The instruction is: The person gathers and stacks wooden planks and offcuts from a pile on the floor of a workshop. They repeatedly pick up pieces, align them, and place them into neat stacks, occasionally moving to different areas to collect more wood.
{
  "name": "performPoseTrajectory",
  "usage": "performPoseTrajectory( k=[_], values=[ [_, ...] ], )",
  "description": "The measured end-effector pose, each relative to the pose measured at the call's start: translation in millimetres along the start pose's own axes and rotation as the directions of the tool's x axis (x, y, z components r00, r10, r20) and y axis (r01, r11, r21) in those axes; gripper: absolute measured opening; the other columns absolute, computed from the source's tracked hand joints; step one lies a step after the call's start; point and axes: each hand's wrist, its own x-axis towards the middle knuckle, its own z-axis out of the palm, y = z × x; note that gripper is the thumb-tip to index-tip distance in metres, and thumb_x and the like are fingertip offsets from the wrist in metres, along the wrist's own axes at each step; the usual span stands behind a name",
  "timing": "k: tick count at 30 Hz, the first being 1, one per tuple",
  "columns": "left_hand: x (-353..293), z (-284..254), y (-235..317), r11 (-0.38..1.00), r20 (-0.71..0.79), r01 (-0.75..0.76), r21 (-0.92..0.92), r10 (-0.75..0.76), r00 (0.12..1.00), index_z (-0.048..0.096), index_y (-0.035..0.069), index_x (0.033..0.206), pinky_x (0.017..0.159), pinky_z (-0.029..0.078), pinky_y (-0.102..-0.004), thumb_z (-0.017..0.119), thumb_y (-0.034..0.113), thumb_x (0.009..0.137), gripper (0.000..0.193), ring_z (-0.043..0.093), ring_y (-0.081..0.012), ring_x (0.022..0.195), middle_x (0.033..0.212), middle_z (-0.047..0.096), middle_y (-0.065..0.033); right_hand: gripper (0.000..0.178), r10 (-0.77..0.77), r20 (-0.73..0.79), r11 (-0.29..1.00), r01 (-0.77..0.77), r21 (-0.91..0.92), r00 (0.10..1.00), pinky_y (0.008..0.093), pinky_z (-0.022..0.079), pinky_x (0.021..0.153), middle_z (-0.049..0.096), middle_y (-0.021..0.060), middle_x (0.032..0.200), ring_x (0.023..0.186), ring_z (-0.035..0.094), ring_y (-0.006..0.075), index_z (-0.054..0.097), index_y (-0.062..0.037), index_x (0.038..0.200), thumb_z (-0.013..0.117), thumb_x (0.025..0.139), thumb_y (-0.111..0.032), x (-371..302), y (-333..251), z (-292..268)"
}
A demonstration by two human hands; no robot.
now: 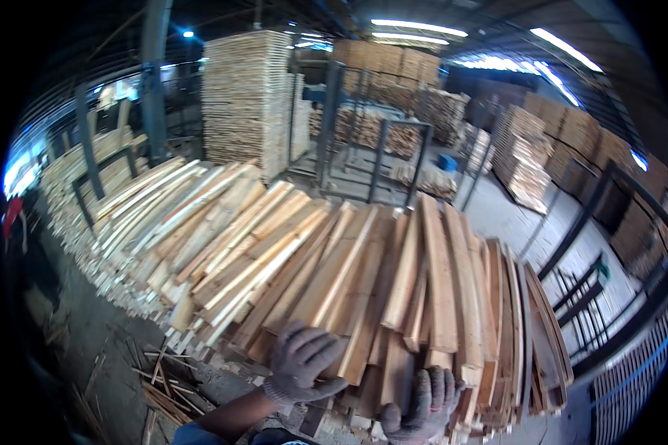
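Observation:
A broad pile of long wooden planks (358, 285) fills the middle, their near ends uneven and pointing toward me. My left hand (306, 362), in a grey knit glove, lies at the near plank ends, fingers extended and thumb apart. Further right, my right hand (425, 404), gloved the same way, is at the plank ends near the lower edge. Its fingers point up and its thumb stands away from them. Neither hand is wrapped round a plank; whether the palms touch the wood is hard to tell. A longer plank (439, 289) lies just beyond my right hand.
Black metal frames (583, 215) stand right of the pile, with more posts (376, 167) behind it. Tall timber stacks (245, 104) rise at the back. Thin scrap strips (167, 389) litter the floor at lower left. A partly visible person (15, 219) is at far left.

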Motion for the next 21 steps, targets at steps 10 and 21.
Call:
performPoseTrajectory(
  k=[10, 21],
  values=[
    [-3.1, 4.1, -3.6, 0.993, -0.036, 0.011, -0.121, -0.015, 0.999, 0.067, 0.006, 0.117, 0.102, 0.044, -0.0544, 0.068, 0.055, 0.085, 0.059, 0.065, -0.0272, 0.110, 0.114, 0.071, -0.0112, 0.049, -0.074, -0.121, 0.997, 0.075, 0.006, 0.990, 0.0560, 0.044, 0.102, 0.066, 0.0222, 0.121, 0.114, 0.061, 0.0434, 0.063, 0.0023, 0.123, 0.049, 0.101, -0.038, 15.4, -12.1, 3.4],
    [0.8, -0.7, 4.2, 0.970, -0.120, -0.057, -0.238, 0.029, 0.992, 0.063, 0.002, 0.116, 0.105, 0.039, -0.0529, 0.056, 0.050, 0.097, 0.052, 0.056, -0.0293, 0.112, 0.120, 0.063, -0.0119, 0.045, -0.206, -0.322, 0.978, 0.187, -0.090, 0.924, 0.0496, 0.054, 0.093, 0.071, 0.0234, 0.102, 0.098, 0.068, 0.0412, 0.068, 0.0063, 0.110, 0.052, 0.105, -0.036, 13.0, -4.9, 11.8]
  ],
)
